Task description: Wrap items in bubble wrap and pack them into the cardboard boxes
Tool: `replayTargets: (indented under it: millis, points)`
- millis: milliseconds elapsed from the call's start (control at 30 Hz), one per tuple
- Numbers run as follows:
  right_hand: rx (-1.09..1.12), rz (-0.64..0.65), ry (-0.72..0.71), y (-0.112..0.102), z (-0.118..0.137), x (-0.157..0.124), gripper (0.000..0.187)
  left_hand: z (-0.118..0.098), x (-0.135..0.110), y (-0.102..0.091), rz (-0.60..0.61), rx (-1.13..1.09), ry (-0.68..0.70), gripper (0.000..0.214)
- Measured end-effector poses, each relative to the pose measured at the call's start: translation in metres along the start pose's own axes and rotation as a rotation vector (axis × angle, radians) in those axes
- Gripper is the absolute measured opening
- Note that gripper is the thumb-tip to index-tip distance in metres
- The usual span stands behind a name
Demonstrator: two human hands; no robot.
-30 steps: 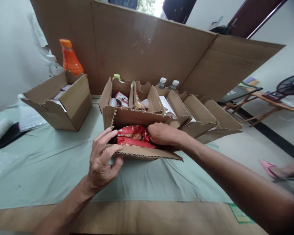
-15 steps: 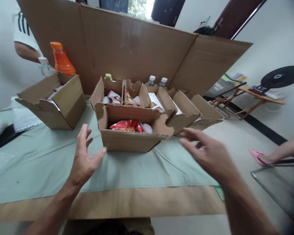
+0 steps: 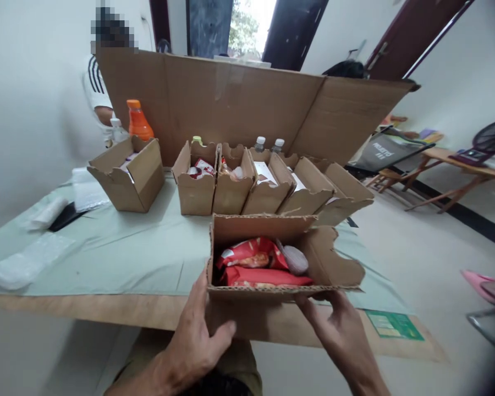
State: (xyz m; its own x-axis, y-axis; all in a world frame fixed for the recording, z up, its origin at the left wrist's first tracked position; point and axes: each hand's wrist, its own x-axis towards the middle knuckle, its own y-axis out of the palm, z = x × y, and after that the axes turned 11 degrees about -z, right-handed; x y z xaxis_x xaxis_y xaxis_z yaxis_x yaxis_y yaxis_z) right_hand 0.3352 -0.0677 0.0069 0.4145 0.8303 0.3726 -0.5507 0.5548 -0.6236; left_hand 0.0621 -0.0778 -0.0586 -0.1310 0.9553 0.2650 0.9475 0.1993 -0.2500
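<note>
Both my hands hold one small open cardboard box [image 3: 231,319] lifted off the table, close to me. My left hand [image 3: 198,344] grips its near left side, thumb on the front wall. My right hand [image 3: 340,330] supports its right underside, fingers curled beneath. Inside the box lie red snack packets [image 3: 253,267] and a small grey wrapped item [image 3: 293,258]. The box's flaps stand open.
A row of several open cardboard boxes [image 3: 231,192] holding packets and bottles stands on the pale green table cover [image 3: 127,247]. Another box [image 3: 130,176] and an orange bottle [image 3: 138,121] sit at left. A large cardboard sheet [image 3: 239,104] stands behind. A person in a white shirt [image 3: 94,88] is at the far left.
My hands went from open and apart in front of the box to gripping it. The box has come off the table toward me, away from the row.
</note>
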Motion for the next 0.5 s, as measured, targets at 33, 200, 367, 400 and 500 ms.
replayTargets:
  millis: [33,200,367,400,500]
  points:
    - [0.013,0.008,-0.031,0.002,0.011,-0.006,0.041,0.0,0.0,-0.01,-0.013,0.008,-0.033,0.064]
    - [0.22,0.122,-0.209,0.043,0.072,0.006,0.031,-0.011,0.059,-0.052,-0.237,-0.02,-0.018,0.063]
    - [0.183,0.0,-0.076,0.037,0.052,-0.002,0.04,-0.021,0.058,-0.036,-0.218,-0.047,0.083,0.062]
    - [0.145,-0.033,-0.068,0.031,0.043,-0.011,0.04,-0.019,0.047,-0.032,-0.185,-0.043,0.072,0.061]
    - [0.094,-0.029,-0.146,0.025,0.026,-0.047,0.033,-0.005,0.02,-0.039,-0.155,-0.06,-0.029,0.056]
